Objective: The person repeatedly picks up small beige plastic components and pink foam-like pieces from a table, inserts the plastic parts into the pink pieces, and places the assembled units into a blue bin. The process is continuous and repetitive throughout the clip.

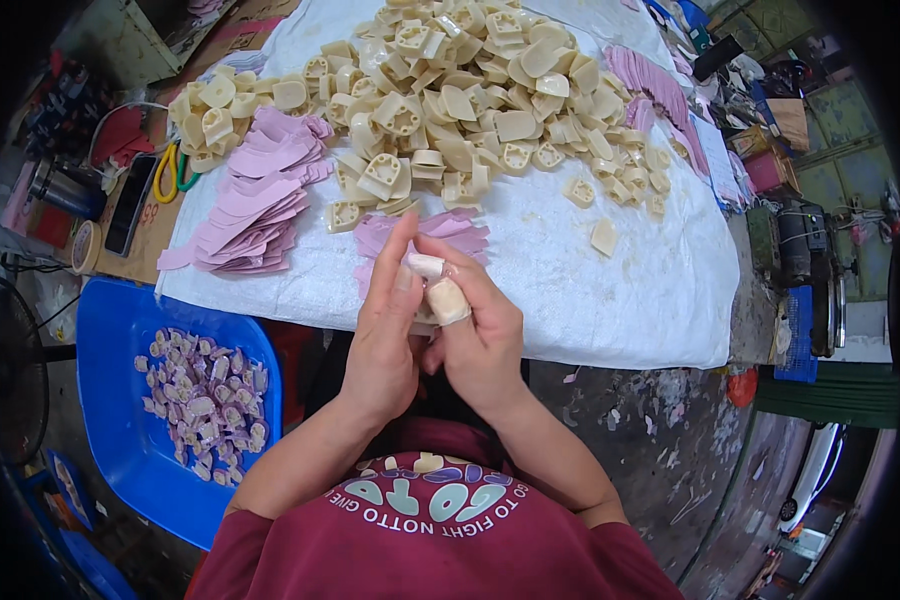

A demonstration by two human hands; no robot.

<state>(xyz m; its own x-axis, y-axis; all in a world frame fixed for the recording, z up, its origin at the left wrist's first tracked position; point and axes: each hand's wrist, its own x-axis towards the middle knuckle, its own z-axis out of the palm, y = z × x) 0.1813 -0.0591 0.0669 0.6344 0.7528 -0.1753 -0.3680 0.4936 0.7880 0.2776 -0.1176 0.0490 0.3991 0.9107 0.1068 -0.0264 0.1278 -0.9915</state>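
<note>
Seen from above, a person works with bare hands at the table's near edge, about its middle. The left hand [382, 335] and right hand [490, 325] come together, fingers and thumbs closed on a small pale piece [427, 265] held between them; a cream cover sits at the right thumb.

Just beyond the fingers lies a small stack of lilac strips [470, 236]. A larger lilac pile [260, 205] lies toward the table's left edge, and a long lilac row [650, 85] near its far right corner. White sheeting [590, 310] covers the table, and cream moulded heel blocks [455, 100] are heaped toward its far edge.

Below the table's near left corner, a blue basin [110, 340] holds many lilac-covered blocks [210, 400]. Yellow-handled scissors [165, 176] and a dark phone [130, 205] lie left of the sheeting.

The maroon T-shirt [450, 560] carries pale lettering — upside down from here — in curved lines.
</note>
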